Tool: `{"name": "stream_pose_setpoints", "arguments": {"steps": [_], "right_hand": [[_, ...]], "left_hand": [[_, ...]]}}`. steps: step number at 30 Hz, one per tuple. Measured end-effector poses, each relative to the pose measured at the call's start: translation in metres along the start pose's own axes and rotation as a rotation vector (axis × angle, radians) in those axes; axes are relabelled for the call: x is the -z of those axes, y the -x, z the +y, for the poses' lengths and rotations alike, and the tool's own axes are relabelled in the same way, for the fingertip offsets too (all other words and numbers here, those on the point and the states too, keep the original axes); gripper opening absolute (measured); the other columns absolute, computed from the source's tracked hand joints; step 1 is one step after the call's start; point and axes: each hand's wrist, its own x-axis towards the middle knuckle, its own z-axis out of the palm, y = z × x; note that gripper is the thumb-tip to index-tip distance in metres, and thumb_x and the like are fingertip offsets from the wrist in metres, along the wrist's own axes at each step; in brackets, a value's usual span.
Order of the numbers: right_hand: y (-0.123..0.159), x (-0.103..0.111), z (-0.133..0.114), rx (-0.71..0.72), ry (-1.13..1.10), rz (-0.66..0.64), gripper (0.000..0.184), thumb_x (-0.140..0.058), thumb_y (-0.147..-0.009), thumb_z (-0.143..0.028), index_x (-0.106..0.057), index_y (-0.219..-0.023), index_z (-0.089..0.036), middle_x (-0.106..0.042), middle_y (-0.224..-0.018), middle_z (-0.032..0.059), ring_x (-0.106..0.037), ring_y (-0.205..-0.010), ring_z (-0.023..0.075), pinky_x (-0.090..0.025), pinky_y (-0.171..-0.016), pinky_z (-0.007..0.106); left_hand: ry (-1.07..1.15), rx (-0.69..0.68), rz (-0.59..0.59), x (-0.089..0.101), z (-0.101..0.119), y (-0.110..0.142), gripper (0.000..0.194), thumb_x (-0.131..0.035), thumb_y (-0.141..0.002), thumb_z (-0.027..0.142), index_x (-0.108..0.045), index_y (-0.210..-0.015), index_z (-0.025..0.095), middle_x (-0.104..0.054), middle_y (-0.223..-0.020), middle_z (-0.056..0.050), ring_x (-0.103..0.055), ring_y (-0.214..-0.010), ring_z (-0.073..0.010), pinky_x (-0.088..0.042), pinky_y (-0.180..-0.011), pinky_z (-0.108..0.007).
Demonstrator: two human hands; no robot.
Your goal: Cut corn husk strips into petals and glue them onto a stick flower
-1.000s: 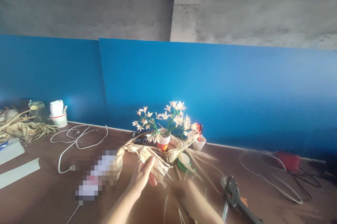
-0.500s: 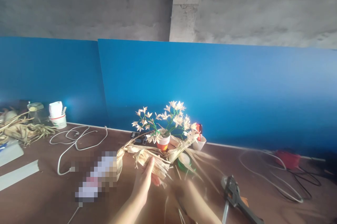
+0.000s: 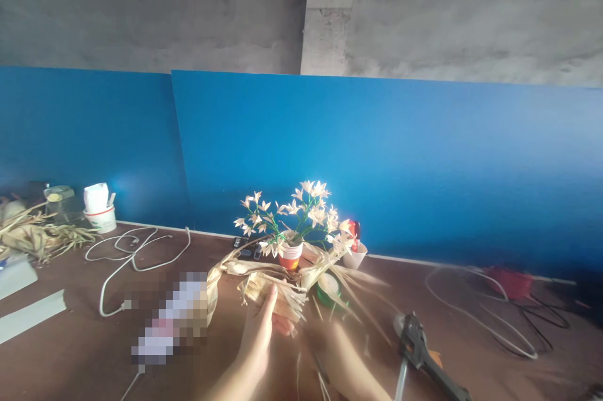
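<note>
My left hand is closed around a dried corn husk, thumb on top, its frayed end pointing right. To the right of it, my right hand is smeared by motion, and its fingers cannot be made out. A thin dark shape shows at its left edge, too blurred to name. Behind the hands stands a paper cup with pale artificial flowers on green stems. More dried husks lie around the cup, by a round green container with something white in it.
A glue gun lies on the brown table at the right, near a red object and cables. On the left are a white cable, a white cup and a husk pile. A blue partition stands behind.
The husk in my left hand has turned slightly, showing a flatter, broader face. My right hand stays blurred in nearly the same spot. The whole view has shifted a little.
</note>
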Motion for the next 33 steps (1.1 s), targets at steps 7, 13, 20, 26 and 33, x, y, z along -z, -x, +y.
{"name": "stream_pose_setpoints", "arguments": {"steps": [7,13,20,26,33], "right_hand": [[0.003,-0.003,-0.009,0.063,0.118,0.014,0.019,-0.053,-0.076,-0.022,-0.068,-0.069,-0.013,-0.054,-0.058,-0.0011,-0.043,-0.054,0.0101,-0.034,-0.050,0.020],[0.000,0.001,-0.002,0.071,0.160,-0.030,0.016,-0.053,-0.075,-0.018,-0.067,-0.072,-0.012,-0.055,-0.057,-0.0015,-0.042,-0.053,0.0092,-0.033,-0.050,0.020],[0.000,-0.001,0.000,0.088,0.098,-0.004,0.015,-0.053,-0.075,-0.021,-0.066,-0.071,-0.012,-0.055,-0.059,-0.0016,-0.041,-0.055,0.0098,-0.034,-0.053,0.020],[-0.002,-0.004,0.006,0.071,0.103,0.059,0.016,-0.054,-0.074,-0.020,-0.065,-0.065,-0.013,-0.050,-0.054,-0.0019,-0.038,-0.052,0.0097,-0.029,-0.048,0.020],[-0.002,-0.006,0.007,0.047,0.136,0.074,0.016,-0.051,-0.073,-0.019,-0.063,-0.065,-0.014,-0.047,-0.052,-0.0033,-0.036,-0.052,0.0097,-0.028,-0.047,0.021]], "left_hand": [[0.054,0.025,0.058,-0.007,0.001,0.003,0.048,-0.071,-0.064,0.062,-0.062,-0.066,0.014,-0.065,-0.045,-0.002,-0.058,-0.040,-0.0129,-0.045,-0.040,-0.021],[0.038,0.016,0.005,-0.007,-0.003,0.006,0.048,-0.066,-0.069,0.062,-0.062,-0.063,0.014,-0.064,-0.044,-0.003,-0.057,-0.039,-0.0105,-0.044,-0.041,-0.018],[-0.031,0.046,0.009,-0.004,-0.010,0.004,0.050,-0.068,-0.067,0.062,-0.062,-0.055,0.014,-0.061,-0.039,-0.004,-0.056,-0.037,-0.0108,-0.044,-0.041,-0.018],[-0.005,0.029,0.000,-0.005,-0.008,0.006,0.051,-0.067,-0.067,0.063,-0.065,-0.058,0.013,-0.063,-0.041,-0.004,-0.056,-0.039,-0.0109,-0.044,-0.041,-0.018],[-0.012,0.063,0.036,-0.006,-0.008,0.005,0.050,-0.068,-0.067,0.062,-0.064,-0.055,0.013,-0.063,-0.041,-0.006,-0.055,-0.037,-0.0108,-0.045,-0.040,-0.019]]}}
